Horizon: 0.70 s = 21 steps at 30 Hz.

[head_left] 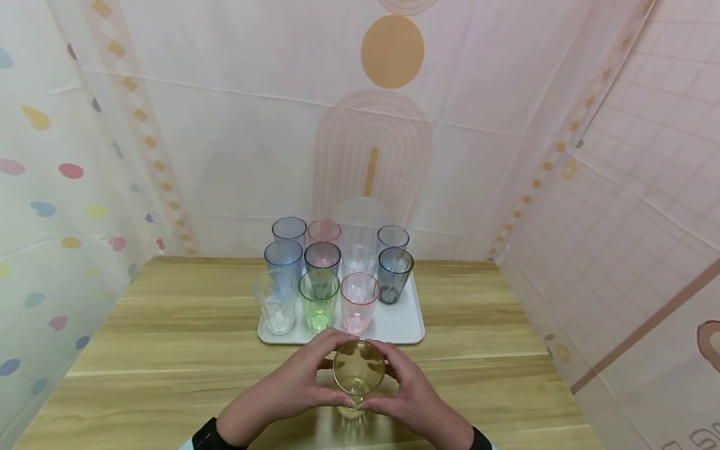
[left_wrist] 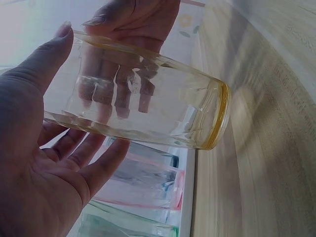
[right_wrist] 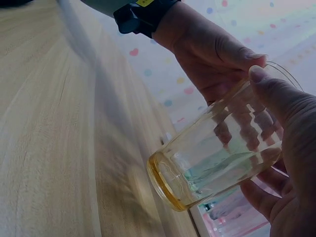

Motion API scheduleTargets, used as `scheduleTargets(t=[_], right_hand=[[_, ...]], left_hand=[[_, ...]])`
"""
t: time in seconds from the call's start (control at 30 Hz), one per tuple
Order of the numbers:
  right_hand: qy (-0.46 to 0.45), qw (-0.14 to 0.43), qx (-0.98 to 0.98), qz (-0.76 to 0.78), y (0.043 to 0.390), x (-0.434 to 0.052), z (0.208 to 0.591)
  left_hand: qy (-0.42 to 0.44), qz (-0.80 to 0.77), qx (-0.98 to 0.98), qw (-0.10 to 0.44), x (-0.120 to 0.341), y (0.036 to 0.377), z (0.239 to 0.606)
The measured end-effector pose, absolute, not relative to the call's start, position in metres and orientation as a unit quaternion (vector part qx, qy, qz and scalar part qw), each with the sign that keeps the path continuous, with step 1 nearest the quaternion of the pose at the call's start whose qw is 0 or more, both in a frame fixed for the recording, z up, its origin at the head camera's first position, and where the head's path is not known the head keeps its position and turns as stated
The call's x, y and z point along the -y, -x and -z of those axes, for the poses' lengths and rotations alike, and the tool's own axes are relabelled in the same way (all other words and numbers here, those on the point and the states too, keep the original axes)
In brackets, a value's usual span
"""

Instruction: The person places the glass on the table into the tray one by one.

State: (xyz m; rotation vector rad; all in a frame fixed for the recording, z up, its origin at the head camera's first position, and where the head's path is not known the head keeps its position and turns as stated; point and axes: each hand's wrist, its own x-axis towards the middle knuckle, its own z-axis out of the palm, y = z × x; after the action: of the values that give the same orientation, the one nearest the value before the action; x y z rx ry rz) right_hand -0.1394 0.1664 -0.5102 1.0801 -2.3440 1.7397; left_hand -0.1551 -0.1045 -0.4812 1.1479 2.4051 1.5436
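Note:
Both hands hold one amber drinking glass (head_left: 359,367) in front of the tray, its mouth up toward the head camera. My left hand (head_left: 304,378) grips its left side and my right hand (head_left: 409,392) its right side, thumbs on the near side and fingers curved round the far side. In the left wrist view the thick amber base (left_wrist: 221,116) hangs a little off the tabletop. The right wrist view also shows a gap between the glass (right_wrist: 173,182) and the wood. Through the see-through wall, fingers show.
Beyond the hands a white tray (head_left: 402,328) bears several upright glasses: a green glass (head_left: 319,306), a pink glass (head_left: 360,303), a colourless glass (head_left: 278,306), a dark grey glass (head_left: 395,275) and blue ones behind. Patterned curtains (head_left: 253,156) border the wooden table (head_left: 185,337).

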Motion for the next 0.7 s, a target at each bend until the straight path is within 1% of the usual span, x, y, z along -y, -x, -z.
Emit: scheduleTargets(t=[0.13, 0.3, 0.47, 0.7], right_hand=[[-0.352, 0.022, 0.752, -0.557, 0.139, -0.165, 0.510], [-0.334, 0.029, 0.767, -0.547, 0.138, -0.168, 0.511], [-0.294, 0.031, 0.787, -0.542, 0.139, -0.177, 0.513], [-0.262, 0.047, 0.791, -0.550, 0.142, -0.192, 0.513]], left_hand=[[-0.380, -0.487, -0.786, 0.021, 0.105, 0.154, 0.481], [-0.370, -0.425, -0.826, -0.023, 0.118, 0.152, 0.480], [-0.315, -0.342, -0.883, -0.072, 0.148, 0.151, 0.484], [-0.225, -0.266, -0.930, -0.119, 0.202, 0.149, 0.499]])
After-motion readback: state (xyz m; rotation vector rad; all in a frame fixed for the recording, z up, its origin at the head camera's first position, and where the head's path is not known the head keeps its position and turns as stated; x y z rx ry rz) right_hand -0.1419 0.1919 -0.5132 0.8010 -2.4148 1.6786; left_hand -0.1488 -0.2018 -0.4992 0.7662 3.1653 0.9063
